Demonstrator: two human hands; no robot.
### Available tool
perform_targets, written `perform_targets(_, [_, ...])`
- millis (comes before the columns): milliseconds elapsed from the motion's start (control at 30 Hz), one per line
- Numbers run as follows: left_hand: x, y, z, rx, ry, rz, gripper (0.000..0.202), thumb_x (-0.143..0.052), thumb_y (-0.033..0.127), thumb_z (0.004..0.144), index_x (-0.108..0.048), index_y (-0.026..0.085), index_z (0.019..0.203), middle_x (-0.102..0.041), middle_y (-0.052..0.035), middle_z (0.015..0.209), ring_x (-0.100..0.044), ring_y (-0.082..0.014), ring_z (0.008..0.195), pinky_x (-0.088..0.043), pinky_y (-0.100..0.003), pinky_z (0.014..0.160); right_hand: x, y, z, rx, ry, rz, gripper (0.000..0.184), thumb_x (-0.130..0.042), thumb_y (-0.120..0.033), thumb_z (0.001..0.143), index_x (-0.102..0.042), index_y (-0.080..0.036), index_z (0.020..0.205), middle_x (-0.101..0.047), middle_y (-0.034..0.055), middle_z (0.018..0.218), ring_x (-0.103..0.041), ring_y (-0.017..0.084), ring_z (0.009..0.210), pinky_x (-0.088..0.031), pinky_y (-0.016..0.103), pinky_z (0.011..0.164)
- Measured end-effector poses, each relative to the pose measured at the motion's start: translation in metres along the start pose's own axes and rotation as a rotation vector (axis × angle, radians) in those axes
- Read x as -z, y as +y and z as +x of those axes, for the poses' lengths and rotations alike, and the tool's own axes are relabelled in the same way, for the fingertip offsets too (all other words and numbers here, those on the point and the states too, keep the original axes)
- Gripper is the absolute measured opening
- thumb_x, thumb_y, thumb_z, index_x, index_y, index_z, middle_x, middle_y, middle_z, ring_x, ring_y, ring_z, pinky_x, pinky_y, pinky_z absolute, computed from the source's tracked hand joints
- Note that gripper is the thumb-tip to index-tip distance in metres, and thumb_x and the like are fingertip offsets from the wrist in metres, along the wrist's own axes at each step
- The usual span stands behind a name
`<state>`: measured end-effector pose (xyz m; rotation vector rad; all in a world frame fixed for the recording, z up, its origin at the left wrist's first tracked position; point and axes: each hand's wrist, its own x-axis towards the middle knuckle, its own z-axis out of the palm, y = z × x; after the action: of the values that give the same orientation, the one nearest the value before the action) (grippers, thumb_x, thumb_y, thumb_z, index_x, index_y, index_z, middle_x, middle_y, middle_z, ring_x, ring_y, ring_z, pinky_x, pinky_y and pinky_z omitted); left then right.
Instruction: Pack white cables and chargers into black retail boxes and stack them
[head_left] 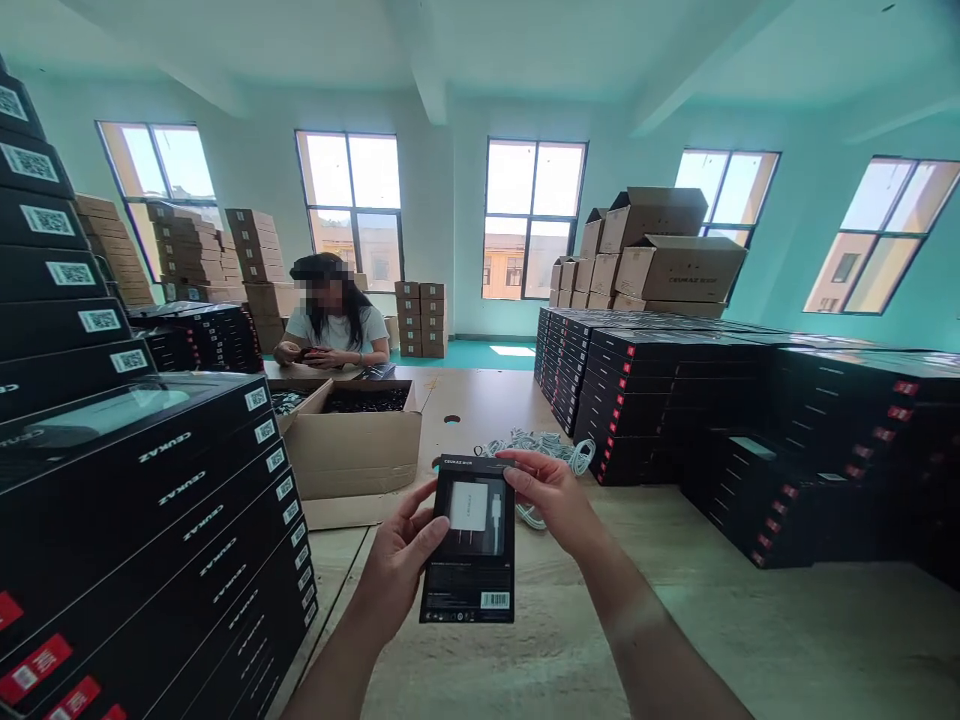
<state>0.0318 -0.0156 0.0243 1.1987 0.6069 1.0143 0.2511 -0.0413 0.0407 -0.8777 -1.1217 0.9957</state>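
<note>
A black charger box (pixel 468 580) is held upright over the table, its clear window showing a white plug charger and a white cable end. My left hand (pixel 401 560) grips the box's left side, thumb on the front by the window. At the top right corner, my right hand (pixel 551 495) pinches the box between thumb and fingers. Behind it on the table lies a tangle of white cables (pixel 536 445), partly hidden by the box and my right hand.
Tall stacks of black boxes (pixel 150 470) stand close on my left, and more black box stacks (pixel 630 400) on the right. An open cardboard carton (pixel 360 450) with dark items sits left of centre. Across the table sits a person (pixel 337 320). Brown cartons (pixel 675 270) rest atop the right stacks.
</note>
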Motion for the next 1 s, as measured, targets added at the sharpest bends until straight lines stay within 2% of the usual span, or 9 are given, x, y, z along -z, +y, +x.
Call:
perform_targets(100, [-0.002,-0.001,0.0,-0.008,0.021,0.0,0.077,-0.085,0.051,0.069,-0.059,0.02,0.134,-0.077,-0.0107,0.11,-0.074,-0.0265,0.089,-0.062,-0.039,0.079,-0.001,-0.001,-0.001,-0.002,-0.013,0.004,0.042,-0.086,-0.048,0.071,-0.079,-0.024,0.105,-0.077,0.0012,0.087,-0.07,0.019,0.08,-0.06,0.034,0.076])
perform_targets(267, [-0.005,0.0,-0.001,-0.029,0.073,0.005,0.083,-0.086,0.052,0.063,-0.06,0.017,0.134,-0.078,-0.0111,0.103,-0.074,-0.0268,0.084,-0.06,-0.034,0.067,0.002,0.0,-0.002,0.008,-0.067,0.003,0.04,-0.079,-0.05,0.079,-0.078,-0.026,0.111,-0.077,0.0016,0.092,-0.071,0.019,0.083,-0.061,0.032,0.073])
perform_targets(400, [0.0,-0.006,0.001,-0.057,0.111,0.024,0.081,-0.085,0.052,0.065,-0.059,0.018,0.134,-0.078,-0.0102,0.104,-0.074,-0.0254,0.084,-0.059,-0.032,0.066,0.005,0.0,-0.002,0.01,-0.13,0.013,0.042,-0.073,-0.051,0.084,-0.075,-0.027,0.119,-0.075,0.002,0.091,-0.07,0.017,0.08,-0.061,0.029,0.067])
perform_targets(567, [0.007,-0.013,0.002,-0.115,0.148,0.051,0.074,-0.083,0.053,0.07,-0.06,0.019,0.132,-0.078,-0.0095,0.105,-0.074,-0.0245,0.084,-0.059,-0.031,0.066,0.003,-0.002,-0.004,0.03,-0.196,0.015,0.046,-0.076,-0.046,0.083,-0.072,-0.027,0.124,-0.07,0.0003,0.087,-0.066,0.014,0.075,-0.059,0.024,0.06])
perform_targets(800, [-0.004,-0.003,-0.008,-0.263,0.163,0.057,0.061,-0.082,0.053,0.069,-0.062,0.021,0.117,-0.076,-0.0109,0.107,-0.073,-0.0282,0.091,-0.057,-0.029,0.063,0.002,0.009,-0.002,-0.031,-0.288,0.202,0.042,-0.076,-0.039,0.084,-0.072,-0.026,0.124,-0.074,0.0044,0.097,-0.068,0.016,0.078,-0.059,0.023,0.058])
perform_targets(1000, [-0.002,-0.001,-0.005,-0.244,0.131,0.009,0.06,-0.085,0.048,0.067,-0.062,0.021,0.115,-0.076,-0.0087,0.103,-0.073,-0.0261,0.085,-0.056,-0.027,0.061,0.002,0.009,0.001,-0.016,-0.284,0.215,0.04,-0.078,-0.039,0.083,-0.073,-0.026,0.12,-0.075,0.0031,0.093,-0.068,0.015,0.076,-0.06,0.023,0.058])
